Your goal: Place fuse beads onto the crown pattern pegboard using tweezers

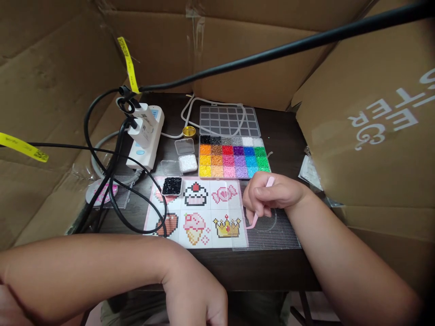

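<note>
Toward three o'clock on the dark surface (pixel 272 267), the person's right hand (pixel 272 195) pinched pink tweezers (pixel 255 217), tip down on a clear pegboard (pixel 272 235). Just beside it, at nine o'clock, lay a pattern sheet (pixel 200 213) of pixel sweets and a crown. At twelve o'clock sat an open bead box (pixel 234 156) of sorted colours, with small tubs of black beads (pixel 171 185) and white beads (pixel 188 163) to its left. The left hand (pixel 195 294) rested at the surface's near edge, at six o'clock, fingers curled loosely around nothing. Placing beads well would likely call for a light grip and a steady wrist, keeping the tweezers upright over each peg.
</note>
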`<state>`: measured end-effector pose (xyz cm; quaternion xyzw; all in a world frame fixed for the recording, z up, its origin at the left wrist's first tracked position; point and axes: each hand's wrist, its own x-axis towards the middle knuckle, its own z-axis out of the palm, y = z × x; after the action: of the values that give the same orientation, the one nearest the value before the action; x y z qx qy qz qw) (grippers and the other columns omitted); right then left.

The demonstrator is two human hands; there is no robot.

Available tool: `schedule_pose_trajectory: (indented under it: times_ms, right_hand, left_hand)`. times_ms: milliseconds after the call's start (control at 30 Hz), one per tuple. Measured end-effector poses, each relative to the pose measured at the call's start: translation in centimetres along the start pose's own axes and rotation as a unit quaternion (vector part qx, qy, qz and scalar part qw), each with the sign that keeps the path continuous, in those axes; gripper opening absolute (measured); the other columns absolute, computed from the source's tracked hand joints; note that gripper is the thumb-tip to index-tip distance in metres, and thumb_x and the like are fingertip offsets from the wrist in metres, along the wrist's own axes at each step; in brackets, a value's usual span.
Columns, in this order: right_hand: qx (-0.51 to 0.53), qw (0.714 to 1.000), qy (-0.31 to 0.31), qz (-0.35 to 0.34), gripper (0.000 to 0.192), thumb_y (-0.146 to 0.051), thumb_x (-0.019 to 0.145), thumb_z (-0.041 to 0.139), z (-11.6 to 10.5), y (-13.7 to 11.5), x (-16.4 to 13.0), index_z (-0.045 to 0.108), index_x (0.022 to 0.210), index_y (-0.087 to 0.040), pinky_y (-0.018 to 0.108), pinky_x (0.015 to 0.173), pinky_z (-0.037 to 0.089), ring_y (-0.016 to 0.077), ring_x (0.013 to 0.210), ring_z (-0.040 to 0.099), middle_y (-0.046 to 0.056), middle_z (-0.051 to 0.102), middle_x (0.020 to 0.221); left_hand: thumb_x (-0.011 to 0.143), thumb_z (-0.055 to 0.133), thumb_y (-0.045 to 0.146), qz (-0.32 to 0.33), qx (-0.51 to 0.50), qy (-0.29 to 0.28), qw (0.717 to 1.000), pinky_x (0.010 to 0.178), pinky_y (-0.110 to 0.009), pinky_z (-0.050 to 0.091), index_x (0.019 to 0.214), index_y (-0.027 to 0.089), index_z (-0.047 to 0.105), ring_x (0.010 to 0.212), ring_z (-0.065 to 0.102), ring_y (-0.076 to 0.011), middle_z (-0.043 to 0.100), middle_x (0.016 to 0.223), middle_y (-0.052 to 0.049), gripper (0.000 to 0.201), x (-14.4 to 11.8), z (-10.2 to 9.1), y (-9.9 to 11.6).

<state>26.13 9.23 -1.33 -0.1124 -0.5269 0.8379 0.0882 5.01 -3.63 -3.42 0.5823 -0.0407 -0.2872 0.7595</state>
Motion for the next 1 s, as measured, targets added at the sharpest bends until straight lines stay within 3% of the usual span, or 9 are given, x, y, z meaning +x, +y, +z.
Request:
schedule_pose_trajectory:
  times_ms: [200, 667, 1000]
  right_hand:
    - [0.041, 0.999, 0.001, -0.012, 0.049, -0.042, 0.098, 0.056, 0.13, 0.41, -0.11, 0.069, 0.063, -0.01, 0.027, 0.055, 0.058, 0.0105, 0.041, 0.056, 0.001, 0.055, 0.046]
    - [0.038, 0.999, 0.023, 0.002, 0.049, -0.042, 0.096, 0.059, 0.32, 0.27, -0.11, 0.068, 0.062, -0.009, 0.023, 0.054, 0.059, 0.0122, 0.045, 0.064, 0.0, 0.053, 0.045]
    - [0.037, 0.999, 0.011, -0.001, 0.048, -0.041, 0.097, 0.059, 0.26, 0.12, -0.13, 0.068, 0.063, -0.009, 0.018, 0.048, 0.054, 0.0184, 0.057, 0.073, 0.001, 0.054, 0.045]
  left_hand:
    - [0.058, 0.061, -0.002, -0.004, -0.017, -0.002, 1.0, 0.043, -0.017, 0.041, 0.045, 0.017, 0.05, 0.043, 0.043, -0.008, 0.046, 0.039, 0.01, 0.025, -0.24, -0.1, 0.24]
    - [0.059, 0.059, 0.006, 0.045, -0.026, 0.002, 0.999, 0.04, -0.017, 0.04, 0.045, 0.017, 0.05, 0.041, 0.046, -0.0088, 0.045, 0.04, 0.008, 0.02, -0.08, 0.06, -0.5]
    - [0.059, 0.06, 0.003, -0.003, -0.025, -0.015, 1.0, 0.045, -0.019, 0.042, 0.044, 0.016, 0.05, 0.045, 0.045, -0.009, 0.042, 0.041, 0.008, 0.022, -0.02, -0.19, -0.14]
